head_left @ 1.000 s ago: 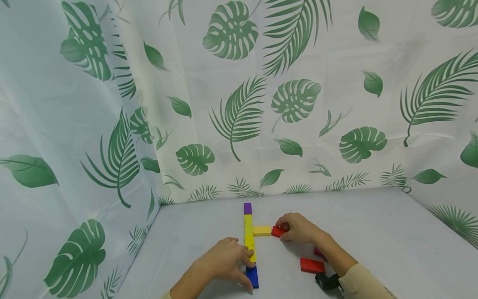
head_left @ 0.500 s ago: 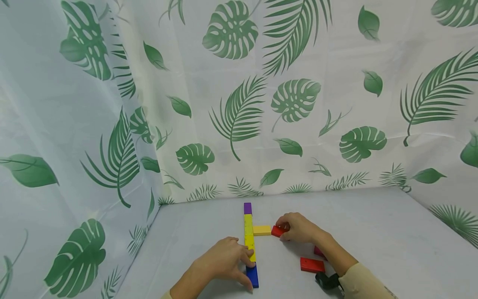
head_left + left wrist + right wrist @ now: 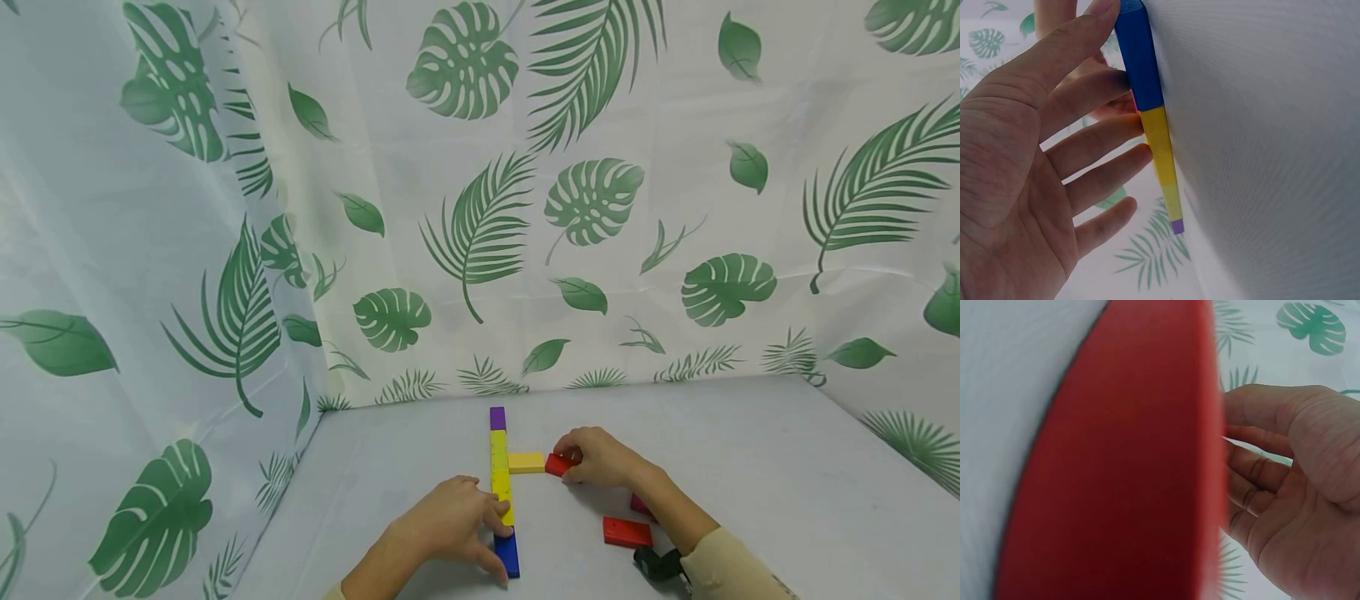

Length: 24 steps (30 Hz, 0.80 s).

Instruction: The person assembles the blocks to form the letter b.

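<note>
A purple block (image 3: 497, 418), two yellow blocks (image 3: 498, 450) and a blue block (image 3: 507, 556) form a straight row on the white surface. My left hand (image 3: 457, 521) rests along the near part of this row, fingers spread. In the left wrist view its thumb (image 3: 1100, 19) touches the near end of the blue block, and other fingertips lie at the blue and nearer yellow blocks. A lighter orange-yellow block (image 3: 527, 463) juts right from the row. At its right end, my right hand (image 3: 600, 458) pinches a small red block (image 3: 555, 464) between thumb and fingers, slightly tilted.
Another red block (image 3: 627, 532) lies below my right forearm; a darker red one (image 3: 641, 508) is partly hidden behind it. A black object (image 3: 658, 563) sits by the right sleeve. Leaf-printed white sheeting (image 3: 480, 367) encloses the surface at back and sides.
</note>
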Available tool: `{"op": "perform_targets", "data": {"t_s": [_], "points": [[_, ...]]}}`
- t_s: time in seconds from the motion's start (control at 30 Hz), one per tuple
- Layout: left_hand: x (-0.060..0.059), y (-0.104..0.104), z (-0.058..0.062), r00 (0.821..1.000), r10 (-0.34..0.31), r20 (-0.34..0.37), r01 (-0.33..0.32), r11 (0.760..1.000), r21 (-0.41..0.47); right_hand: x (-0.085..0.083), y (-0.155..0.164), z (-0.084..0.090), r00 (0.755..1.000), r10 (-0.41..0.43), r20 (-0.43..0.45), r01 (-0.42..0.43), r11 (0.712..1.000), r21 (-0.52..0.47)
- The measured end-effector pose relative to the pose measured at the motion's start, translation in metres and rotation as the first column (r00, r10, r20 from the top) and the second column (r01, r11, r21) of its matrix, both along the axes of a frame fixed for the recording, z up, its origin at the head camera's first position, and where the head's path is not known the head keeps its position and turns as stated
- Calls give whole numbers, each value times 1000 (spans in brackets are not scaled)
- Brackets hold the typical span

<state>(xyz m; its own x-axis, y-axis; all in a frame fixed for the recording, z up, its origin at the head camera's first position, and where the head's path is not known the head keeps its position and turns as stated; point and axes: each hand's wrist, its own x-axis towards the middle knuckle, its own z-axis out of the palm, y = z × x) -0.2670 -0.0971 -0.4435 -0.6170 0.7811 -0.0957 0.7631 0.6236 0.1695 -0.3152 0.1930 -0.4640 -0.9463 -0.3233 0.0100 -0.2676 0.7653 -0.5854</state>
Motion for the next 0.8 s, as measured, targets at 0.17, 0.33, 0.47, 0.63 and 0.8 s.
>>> {"op": "perform_targets", "data": {"t_s": [0.17,0.33,0.47,0.63,0.8], "points": [[0,-1,0,1000,1,1,-1,1000,4,-1,1,1,1000,-6,6,6,1000,-7],[0,-1,-1,1000,-3,-7,3,1000,1,-1,4,6,1000,-20,0,20,1000,-9],[0,0,-1,1000,3,-5,-3,1000,-2,1,8,14,1000,-5,-29,4,1000,-11],[0,1,1,1000,7,2,-7,1000,-7,3,16,21,995,66,-74,-68,997,-25],[1,1,2,1000,9,5,-9,1000,-9,4,25,25,989,122,-80,-127,991,-52]]}}
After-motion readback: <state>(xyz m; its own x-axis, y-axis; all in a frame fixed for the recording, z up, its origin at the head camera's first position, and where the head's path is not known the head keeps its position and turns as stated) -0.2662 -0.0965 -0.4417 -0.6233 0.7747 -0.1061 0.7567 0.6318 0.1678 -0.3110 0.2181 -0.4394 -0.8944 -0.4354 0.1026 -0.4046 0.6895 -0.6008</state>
